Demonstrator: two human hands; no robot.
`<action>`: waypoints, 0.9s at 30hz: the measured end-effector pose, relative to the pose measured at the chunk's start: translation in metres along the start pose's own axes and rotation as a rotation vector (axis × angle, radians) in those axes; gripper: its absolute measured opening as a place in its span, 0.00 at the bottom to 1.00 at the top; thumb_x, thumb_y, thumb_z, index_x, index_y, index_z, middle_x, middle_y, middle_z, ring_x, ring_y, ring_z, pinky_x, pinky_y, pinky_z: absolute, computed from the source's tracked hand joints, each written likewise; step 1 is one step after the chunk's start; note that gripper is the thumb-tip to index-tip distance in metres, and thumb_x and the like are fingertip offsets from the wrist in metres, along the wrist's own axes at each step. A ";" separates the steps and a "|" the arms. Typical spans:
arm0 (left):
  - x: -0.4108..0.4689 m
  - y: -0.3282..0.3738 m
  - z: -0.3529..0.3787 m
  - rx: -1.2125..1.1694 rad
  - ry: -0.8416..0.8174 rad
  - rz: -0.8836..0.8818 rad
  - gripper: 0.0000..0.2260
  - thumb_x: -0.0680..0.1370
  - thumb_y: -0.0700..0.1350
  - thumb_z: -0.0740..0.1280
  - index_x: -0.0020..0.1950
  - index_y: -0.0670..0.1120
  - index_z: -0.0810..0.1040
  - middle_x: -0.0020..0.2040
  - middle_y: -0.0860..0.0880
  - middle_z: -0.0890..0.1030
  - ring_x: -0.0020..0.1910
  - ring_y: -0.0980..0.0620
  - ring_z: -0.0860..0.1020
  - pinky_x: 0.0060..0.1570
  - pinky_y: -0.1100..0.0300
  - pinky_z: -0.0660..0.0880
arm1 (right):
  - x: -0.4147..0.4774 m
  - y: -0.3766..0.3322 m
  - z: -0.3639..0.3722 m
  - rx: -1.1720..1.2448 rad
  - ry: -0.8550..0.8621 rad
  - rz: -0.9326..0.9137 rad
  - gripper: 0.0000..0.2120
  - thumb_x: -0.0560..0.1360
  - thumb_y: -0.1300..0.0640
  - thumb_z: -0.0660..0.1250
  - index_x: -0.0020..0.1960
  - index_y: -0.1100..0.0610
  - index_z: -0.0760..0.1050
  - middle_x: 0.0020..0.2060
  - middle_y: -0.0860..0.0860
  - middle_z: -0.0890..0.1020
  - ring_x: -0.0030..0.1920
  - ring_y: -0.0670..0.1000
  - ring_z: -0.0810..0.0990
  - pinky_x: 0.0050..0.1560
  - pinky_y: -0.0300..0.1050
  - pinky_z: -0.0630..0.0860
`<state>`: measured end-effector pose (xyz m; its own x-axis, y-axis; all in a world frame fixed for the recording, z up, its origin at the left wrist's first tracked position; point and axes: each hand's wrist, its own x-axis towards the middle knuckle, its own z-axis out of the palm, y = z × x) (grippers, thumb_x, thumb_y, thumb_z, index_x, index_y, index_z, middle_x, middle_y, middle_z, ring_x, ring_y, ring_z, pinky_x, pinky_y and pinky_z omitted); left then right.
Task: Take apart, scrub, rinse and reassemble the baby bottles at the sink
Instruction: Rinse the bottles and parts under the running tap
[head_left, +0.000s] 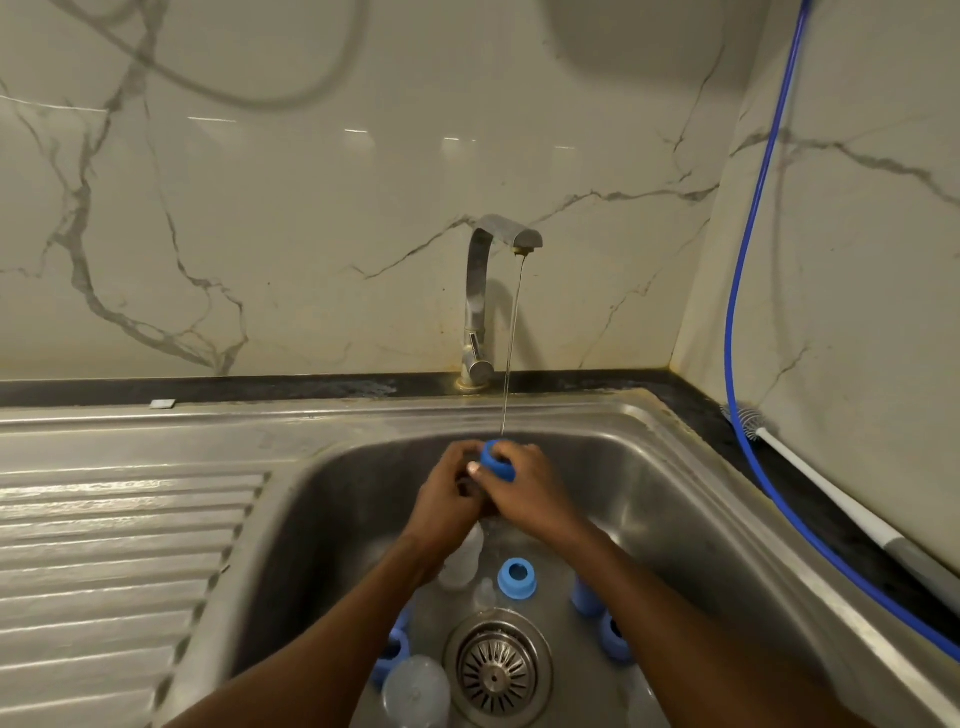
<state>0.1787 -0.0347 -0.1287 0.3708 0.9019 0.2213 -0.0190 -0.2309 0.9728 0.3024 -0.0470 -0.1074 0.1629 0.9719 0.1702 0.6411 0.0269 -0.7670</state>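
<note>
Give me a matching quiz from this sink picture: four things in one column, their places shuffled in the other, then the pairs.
1. blue ring under the stream
2. bottle brush
3. drain strainer
4. tap

A. on the dark counter, right of the sink
B. gripped by left hand and right hand
C. behind the sink
D. in the sink floor

Pairs: 1-B, 2-A, 3-D, 4-C

No lettering, brand mark or number is legible on the tap (478, 291), the steel sink (649, 499) or the blue collar (496, 461).
</note>
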 end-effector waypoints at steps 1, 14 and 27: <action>0.000 -0.001 -0.004 0.000 0.036 -0.019 0.17 0.77 0.31 0.66 0.62 0.45 0.72 0.55 0.44 0.80 0.50 0.50 0.82 0.45 0.61 0.80 | 0.000 -0.001 0.005 -0.062 -0.043 -0.051 0.15 0.79 0.49 0.65 0.64 0.52 0.72 0.56 0.49 0.68 0.53 0.47 0.72 0.46 0.35 0.73; 0.001 -0.007 -0.006 -0.016 -0.030 -0.081 0.20 0.76 0.36 0.70 0.66 0.51 0.73 0.54 0.47 0.83 0.51 0.50 0.83 0.53 0.52 0.81 | 0.003 0.011 -0.008 -0.003 0.088 -0.070 0.13 0.76 0.52 0.69 0.59 0.50 0.72 0.55 0.48 0.75 0.48 0.44 0.76 0.40 0.29 0.74; 0.003 -0.004 -0.006 -0.194 0.013 -0.154 0.19 0.76 0.33 0.69 0.63 0.46 0.70 0.56 0.41 0.81 0.51 0.45 0.83 0.50 0.54 0.82 | 0.002 0.003 -0.007 0.187 0.029 -0.038 0.20 0.71 0.56 0.75 0.59 0.50 0.70 0.60 0.52 0.72 0.51 0.49 0.78 0.40 0.36 0.78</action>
<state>0.1739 -0.0289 -0.1315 0.3714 0.9259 0.0695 -0.1418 -0.0174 0.9897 0.3099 -0.0462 -0.1050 0.1651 0.9621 0.2169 0.4969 0.1088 -0.8610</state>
